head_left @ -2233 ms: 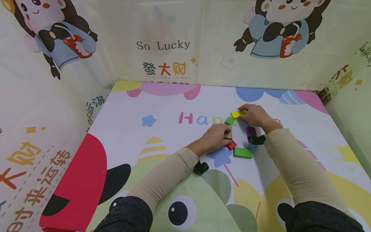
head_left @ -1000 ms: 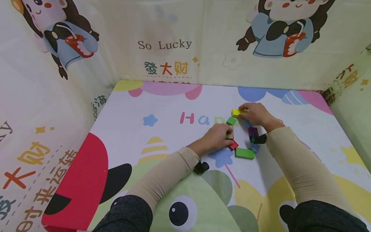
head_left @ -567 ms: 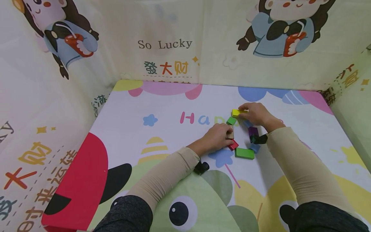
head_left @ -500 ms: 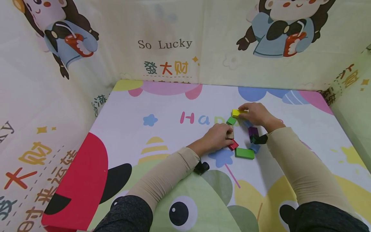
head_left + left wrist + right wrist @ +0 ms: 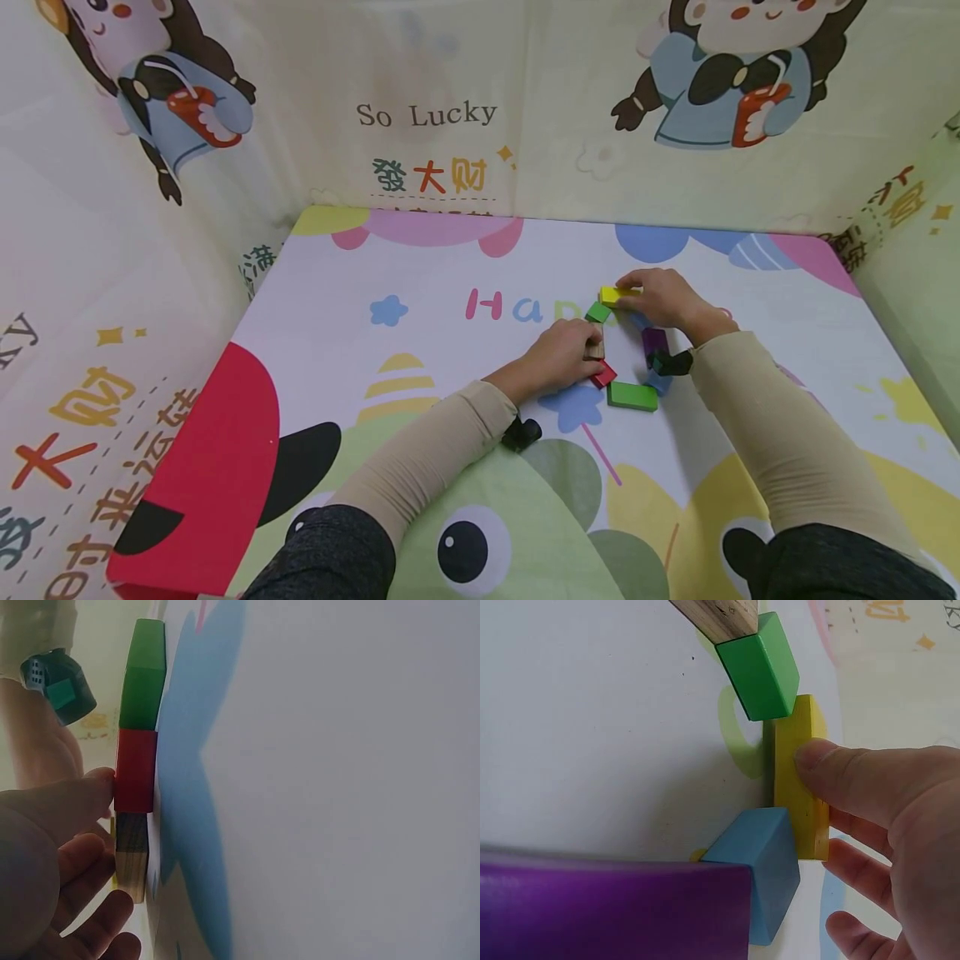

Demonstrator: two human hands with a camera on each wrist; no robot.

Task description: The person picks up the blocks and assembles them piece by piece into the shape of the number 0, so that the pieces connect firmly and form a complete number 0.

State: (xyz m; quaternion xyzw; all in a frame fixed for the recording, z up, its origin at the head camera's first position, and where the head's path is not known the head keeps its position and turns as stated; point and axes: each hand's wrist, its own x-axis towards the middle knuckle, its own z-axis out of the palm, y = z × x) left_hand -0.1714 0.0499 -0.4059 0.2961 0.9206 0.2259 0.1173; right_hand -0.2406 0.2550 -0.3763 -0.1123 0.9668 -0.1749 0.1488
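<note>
My right hand [image 5: 663, 297] pinches a yellow wooden block [image 5: 801, 780] at the far side of a ring of blocks, thumb on its inner face. One end of it meets a small green block [image 5: 759, 671]; its other end meets a light-blue block [image 5: 761, 855]. My left hand [image 5: 558, 354] curls over a plain wood block [image 5: 132, 866] on the ring's left side. Its thumb tip is at the red block [image 5: 136, 771], its fingers by the plain wood. A longer green block [image 5: 632, 397] closes the near side.
On the right side of the ring stand a purple block [image 5: 655, 341] and another blue block [image 5: 659, 382], partly behind the black wrist camera [image 5: 672, 362]. The tabletop [image 5: 450, 275] carries a printed cartoon cloth. A printed curtain [image 5: 435, 75] rises at the back and sides.
My right hand has drawn the yellow block slightly nearer, bringing it up against the small green block. The left hand stays in place. An earlier small shift of the whole view came from the head.
</note>
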